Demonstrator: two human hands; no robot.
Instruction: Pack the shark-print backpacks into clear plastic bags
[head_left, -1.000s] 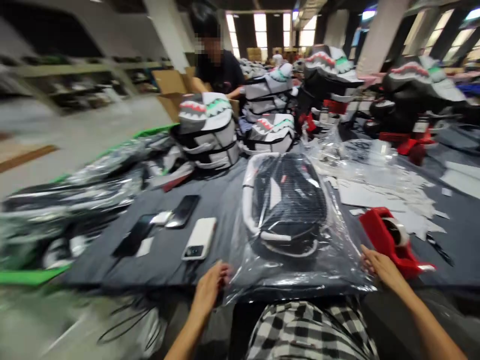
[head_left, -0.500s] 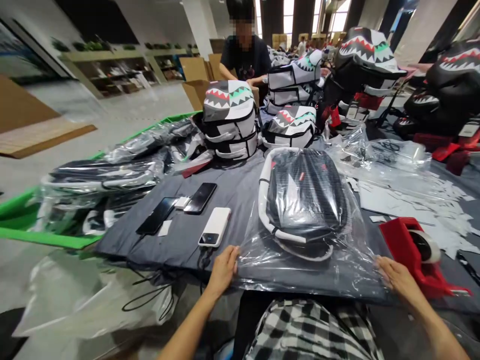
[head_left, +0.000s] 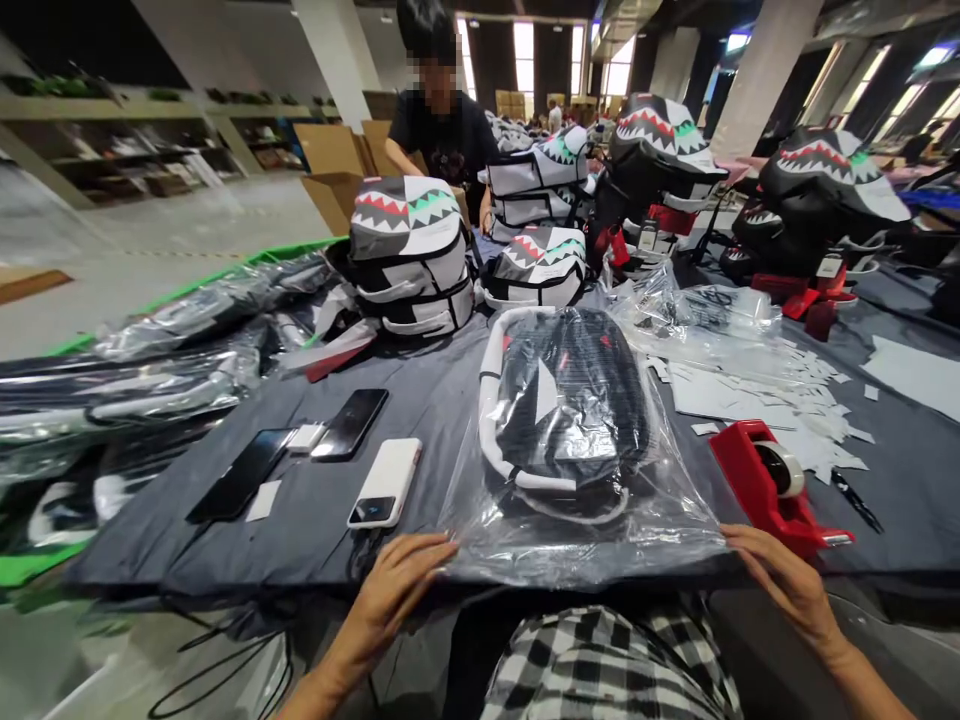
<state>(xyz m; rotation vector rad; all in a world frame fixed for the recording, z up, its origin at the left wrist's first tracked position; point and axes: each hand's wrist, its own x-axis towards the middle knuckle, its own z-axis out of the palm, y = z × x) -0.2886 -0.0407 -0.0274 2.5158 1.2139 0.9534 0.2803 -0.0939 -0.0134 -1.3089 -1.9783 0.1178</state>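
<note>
A black and white backpack (head_left: 574, 400) lies inside a clear plastic bag (head_left: 570, 550) on the table right in front of me. Its dark ribbed side faces up, with a white edge along the left and a loop at the near end. My left hand (head_left: 397, 585) pinches the bag's near left corner at the table edge. At the near right corner, my right hand (head_left: 784, 575) grips the film the same way. The bag's near edge is stretched flat between both hands.
Left lie two phones (head_left: 351, 425) and a white power bank (head_left: 386, 483); right, a red tape dispenser (head_left: 765, 480) and a pen (head_left: 856, 500). Stacked backpacks (head_left: 409, 250) stand behind, near a person (head_left: 442, 130). Bagged backpacks fill a green-edged bin (head_left: 41, 570) at left.
My view has shifted to the right. Both hands keep hold of the bag corners, the left fingers now stretched more sideways along the edge. The bag's near edge looks flatter.
</note>
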